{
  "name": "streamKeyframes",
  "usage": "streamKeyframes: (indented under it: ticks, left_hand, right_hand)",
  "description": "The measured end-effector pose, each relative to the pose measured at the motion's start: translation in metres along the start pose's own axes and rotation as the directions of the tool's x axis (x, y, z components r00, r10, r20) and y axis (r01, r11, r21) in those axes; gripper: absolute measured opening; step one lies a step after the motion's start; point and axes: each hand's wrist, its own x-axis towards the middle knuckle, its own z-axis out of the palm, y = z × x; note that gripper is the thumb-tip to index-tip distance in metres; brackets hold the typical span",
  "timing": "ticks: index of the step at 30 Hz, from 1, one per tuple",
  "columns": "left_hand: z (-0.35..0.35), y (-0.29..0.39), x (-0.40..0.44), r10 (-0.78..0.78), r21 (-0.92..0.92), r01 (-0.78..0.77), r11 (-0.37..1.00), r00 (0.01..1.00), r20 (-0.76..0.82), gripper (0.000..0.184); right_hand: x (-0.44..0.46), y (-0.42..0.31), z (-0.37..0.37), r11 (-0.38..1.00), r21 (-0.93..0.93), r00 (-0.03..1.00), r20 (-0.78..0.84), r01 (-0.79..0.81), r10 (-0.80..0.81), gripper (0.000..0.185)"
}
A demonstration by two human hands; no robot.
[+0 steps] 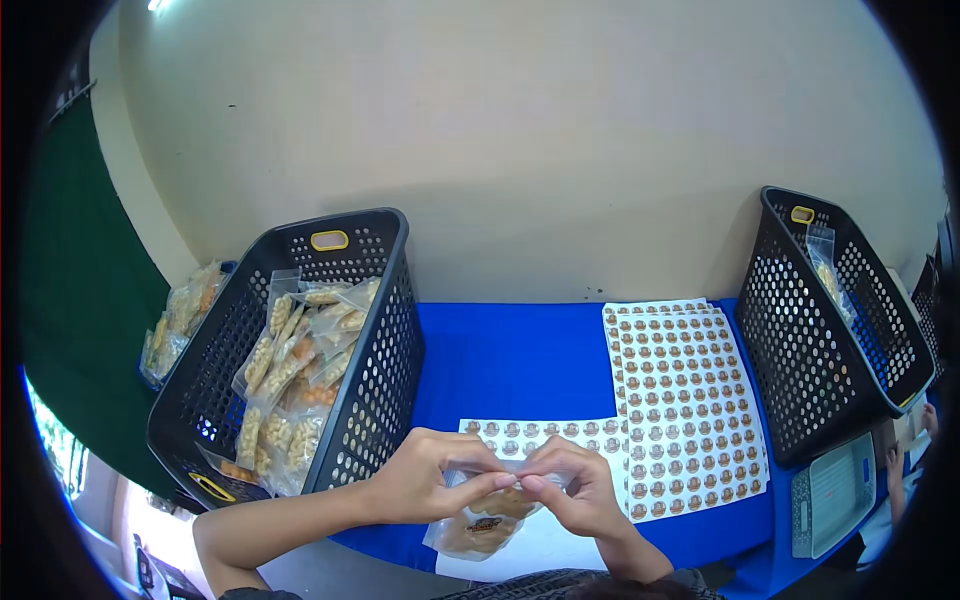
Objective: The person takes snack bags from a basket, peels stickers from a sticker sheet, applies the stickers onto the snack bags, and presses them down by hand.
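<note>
Clear plastic tan-filled pouch [472,543], 6 o'clock: L hand [428,478] & R hand [582,488] pinch top edge; slack thumbs cd drop it

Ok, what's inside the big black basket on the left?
The basket holds a pile of clear bags, with pale and some orange contents. Whatever lies beneath the top bags is covered.

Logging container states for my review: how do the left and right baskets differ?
The left basket holds a heap of filled clear bags; in the right basket, very little bagged product shows. The left basket looks larger in view than the right basket. Both are dark and perforated, with yellow-rimmed handle openings.
</note>
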Motion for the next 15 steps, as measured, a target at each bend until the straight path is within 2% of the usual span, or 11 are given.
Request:
streamKeyframes:
  ticks: [3, 6, 8, 10, 13, 14, 15]
  left_hand:
    - [0.001, -0.001, 0.0, -0.024, -0.041, 0.025, 0.999, 0.999, 0.025, 0.016]
    - [-0.002, -0.003, 0.0, 0.0, -0.077, -0.002, 0.997, 0.999, -0.034, 0.015]
    - [-0.006, -0.005, 0.0, -0.049, -0.027, 0.048, 0.998, 0.998, -0.037, 0.015]
    - [-0.006, -0.001, 0.001, -0.025, -0.02, 0.024, 1.0, 0.998, -0.056, 0.015]
    - [-0.007, -0.003, 0.0, -0.081, 0.003, 0.081, 0.997, 0.995, -0.05, 0.015]
    - [-0.003, -0.007, 0.001, -0.071, -0.057, 0.065, 0.996, 0.991, -0.11, 0.019]
    - [-0.001, -0.009, 0.001, -0.062, -0.117, 0.042, 0.992, 0.984, -0.169, 0.026]
  right_hand:
    - [-0.002, 0.001, 0.006, 0.991, -0.115, 0.983, -0.162, 0.064, -0.082, 0.006]
    - [-0.003, 0.004, -0.002, 0.998, -0.061, 0.984, -0.178, 0.002, -0.013, 0.005]
    - [0.0, -0.001, -0.005, 0.997, -0.075, 0.985, -0.17, 0.006, -0.019, 0.005]
    - [0.0, -0.003, -0.004, 0.999, -0.024, 0.977, -0.213, 0.028, -0.032, 0.005]
    - [-0.003, 0.006, -0.01, 0.998, 0.055, 0.961, -0.275, 0.034, -0.018, 0.006]
    - [-0.003, 0.008, -0.01, 0.998, 0.057, 0.962, -0.274, 0.034, -0.017, 0.006]
    - [-0.004, 0.009, -0.011, 0.995, -0.04, 0.947, -0.306, 0.086, -0.095, 0.005]
